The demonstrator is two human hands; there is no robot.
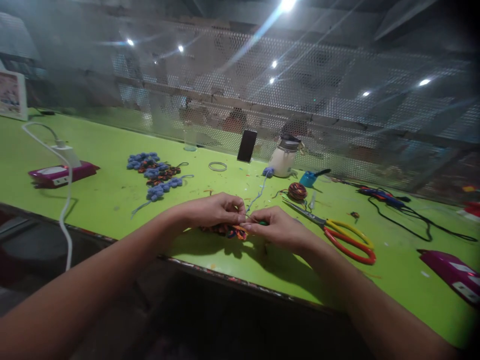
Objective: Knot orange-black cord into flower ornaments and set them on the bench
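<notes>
Both my hands meet just above the near edge of the green table point(112, 200). My left hand point(215, 210) is closed, pinching a multicoloured crocheted piece point(227, 231) that hangs under its fingers. My right hand point(275, 227) is closed on a small green-handled tool point(263, 223), its tip at the piece. A pale blue yarn strand point(258, 195) runs from my fingers back to a small blue knot near a white jar point(283, 159).
Red-and-yellow scissors point(339, 234) lie right of my hands. A yarn ball point(297, 190), a blue tool point(311, 177), a phone point(247, 145), a ring point(218, 166), blue crochet flowers point(155, 172), magenta cases point(62, 175) point(450, 272), a white charger cable point(65, 200) and black cords point(408, 215) surround them. Perforated mesh stands behind.
</notes>
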